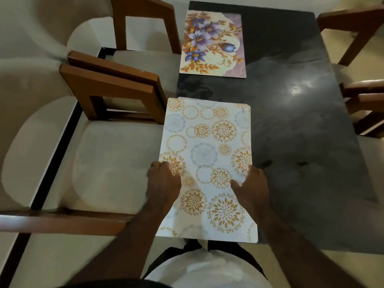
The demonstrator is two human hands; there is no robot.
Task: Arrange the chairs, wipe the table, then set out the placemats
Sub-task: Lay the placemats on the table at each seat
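A white placemat (207, 142) with orange and grey round patterns lies on the near left part of the dark table (301, 132); another edge shows under its far end, so it looks like a stack. My left hand (164, 181) grips its left edge and my right hand (252, 181) grips its right edge, fingers curled over the mat. A second placemat (213, 44) with purple flowers lies flat further along the table's left side. Two wooden chairs with pale seats (116, 163) (145, 57) stand against the table's left side.
More wooden chairs (361, 94) stand along the table's right side. A beige sofa (27, 84) fills the far left behind the chairs. The table's right half is bare and glossy, with a lamp reflection.
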